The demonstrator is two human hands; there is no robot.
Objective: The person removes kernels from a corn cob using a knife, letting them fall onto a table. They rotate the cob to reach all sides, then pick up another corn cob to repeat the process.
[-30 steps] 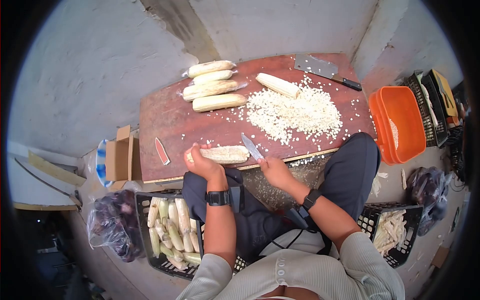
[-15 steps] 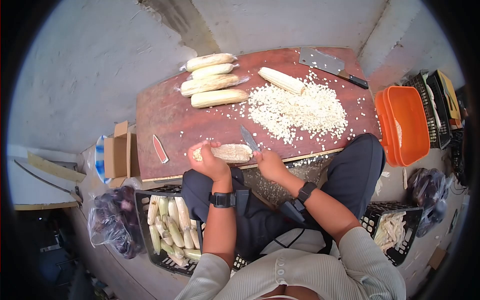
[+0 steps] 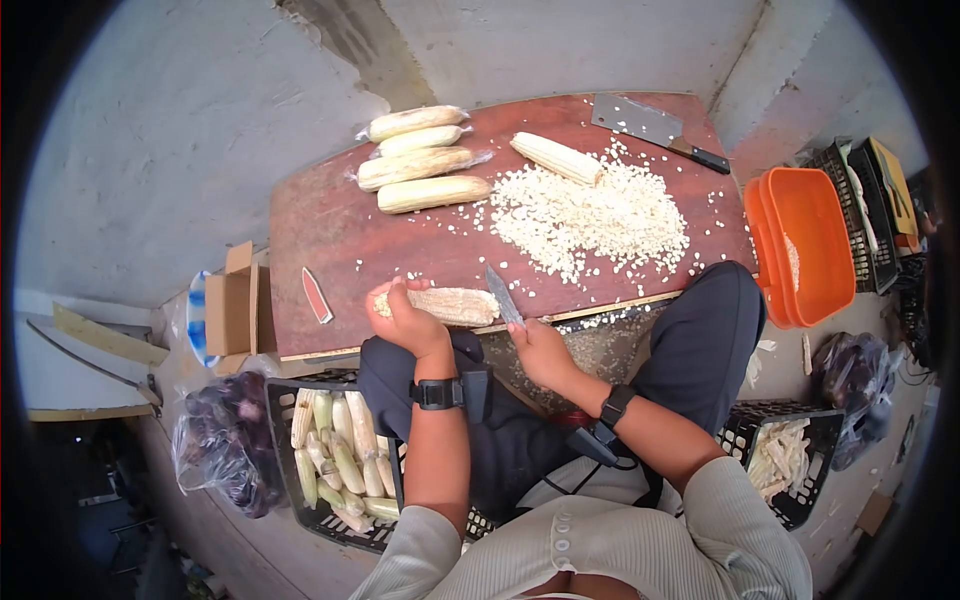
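My left hand [image 3: 405, 322] grips one end of a partly stripped corn cob [image 3: 455, 305] that lies on the near edge of a reddish wooden board [image 3: 340, 235]. In my right hand [image 3: 540, 350] is a small knife [image 3: 503, 296]; its blade points up, just right of the cob's free end. A heap of cut white kernels [image 3: 590, 215] covers the board's right half. Several whole cobs [image 3: 420, 165] lie in a row at the board's far left, and one more cob [image 3: 556, 157] rests beside the heap.
A cleaver [image 3: 650, 127] lies at the board's far right corner. An orange tub [image 3: 805, 245] stands to the right. One black crate of husked corn [image 3: 335, 465] sits at my lower left, another crate [image 3: 785, 460] at lower right. A cardboard box [image 3: 232, 308] and a red blade piece [image 3: 317, 296] are on the left.
My right hand drew the knife back from the cob's end, toward me and slightly right. The left hand keeps its hold on the cob with little movement.
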